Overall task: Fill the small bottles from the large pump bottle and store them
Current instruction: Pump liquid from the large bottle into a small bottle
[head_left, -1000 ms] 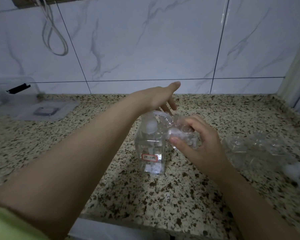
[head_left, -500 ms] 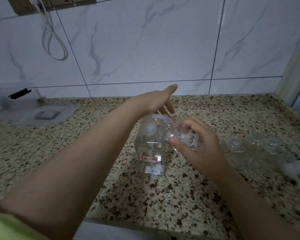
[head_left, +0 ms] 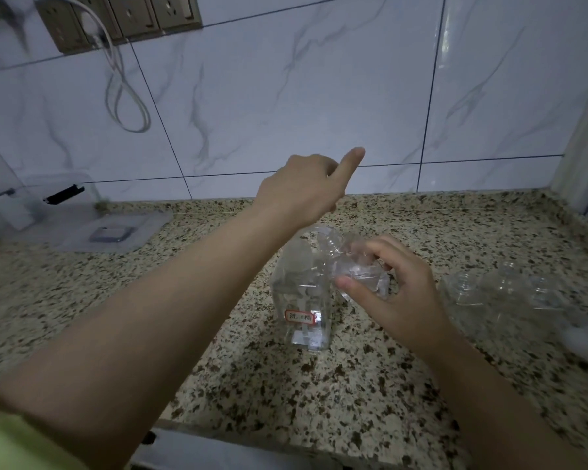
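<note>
A: Tabletop [head_left: 319, 385], speckled stone. On it?
B: Large pump bottle [head_left: 302, 300] stood at centre, clear, red label. Left hand [head_left: 302, 191] was over its pump head, forefinger straight toward 1 o'clock; other fingers hidden, grip on pump can't tell.
A: Small one?
B: Small bottle [head_left: 360, 269] was tilted at the spout, 3 o'clock of the big one, right hand [head_left: 398, 293] curled round it. Likely light, thin, slippery, crushable; hold mid-body, gently.
A: Clutter?
B: Empty clear bottles [head_left: 503, 293] further at 3 o'clock, near the right wrist. Clear storage box [head_left: 82, 228] at 10 o'clock, well apart.
</note>
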Demonstrator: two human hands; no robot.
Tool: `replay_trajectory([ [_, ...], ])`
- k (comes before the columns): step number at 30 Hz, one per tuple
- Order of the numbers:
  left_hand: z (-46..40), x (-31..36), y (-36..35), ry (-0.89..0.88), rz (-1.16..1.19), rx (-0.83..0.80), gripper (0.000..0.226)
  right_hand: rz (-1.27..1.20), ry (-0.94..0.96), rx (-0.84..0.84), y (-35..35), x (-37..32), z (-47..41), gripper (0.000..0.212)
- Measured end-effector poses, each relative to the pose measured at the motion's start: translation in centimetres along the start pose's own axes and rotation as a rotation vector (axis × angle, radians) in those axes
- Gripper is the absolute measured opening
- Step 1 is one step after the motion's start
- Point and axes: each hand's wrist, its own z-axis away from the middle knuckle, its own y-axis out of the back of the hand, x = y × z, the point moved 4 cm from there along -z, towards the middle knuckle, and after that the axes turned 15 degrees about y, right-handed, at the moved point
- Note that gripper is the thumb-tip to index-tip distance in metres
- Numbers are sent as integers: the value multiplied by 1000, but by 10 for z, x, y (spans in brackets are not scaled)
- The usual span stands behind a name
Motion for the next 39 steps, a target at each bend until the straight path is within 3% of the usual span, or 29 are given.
replay_trajectory([
  [5, 3, 3, 10, -79, -100, 197, 63, 13, 0, -7, 0, 0, 0, 36],
  [9, -6, -6, 8, 83, 180, -74, 43, 22, -20, -1, 0, 2, 1, 36],
  [15, -12, -29, -18, 211, 212, -322, 52, 41, -38, 7, 0, 3, 2, 42],
  [29, -15, -30, -28, 220, 63, -384, 63, 43, -9, -19, -1, 2, 2, 38],
  [39, -12, -31, -29, 203, 158, -372, 53, 37, -1, -17, -2, 3, 3, 39],
])
